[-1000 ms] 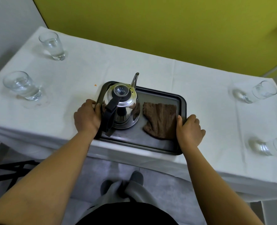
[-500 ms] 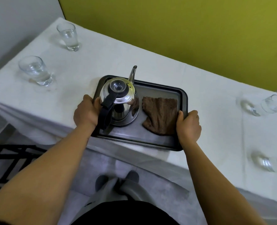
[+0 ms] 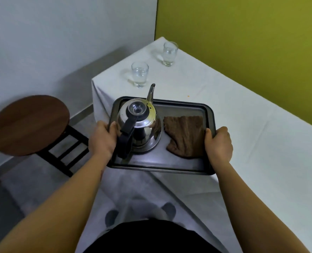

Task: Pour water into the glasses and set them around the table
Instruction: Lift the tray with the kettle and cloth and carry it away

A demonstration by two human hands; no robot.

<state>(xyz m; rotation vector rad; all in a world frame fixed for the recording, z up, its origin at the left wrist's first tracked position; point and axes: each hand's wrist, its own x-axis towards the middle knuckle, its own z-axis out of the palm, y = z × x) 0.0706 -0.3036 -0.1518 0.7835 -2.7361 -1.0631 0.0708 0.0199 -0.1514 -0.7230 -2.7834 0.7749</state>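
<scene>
Both hands gripped the tray [image 3: 184,106] by its short edges, the left hand [image 3: 102,141] beside the kettle [image 3: 138,125] and the right hand [image 3: 218,143] beside the cloth [image 3: 185,136]. The tray's long axis ran between them, its near part past the table [image 3: 261,143] edge. Two filled glasses [image 3: 139,73] stood beyond it, near the table's far-left corner.

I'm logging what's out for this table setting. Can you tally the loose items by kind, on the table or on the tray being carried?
Clear drinking glasses with water, on the white-clothed table: 2
Steel kettle with black handle: 1
Brown folded cloth: 1
Dark metal tray: 1
Total: 5
</scene>
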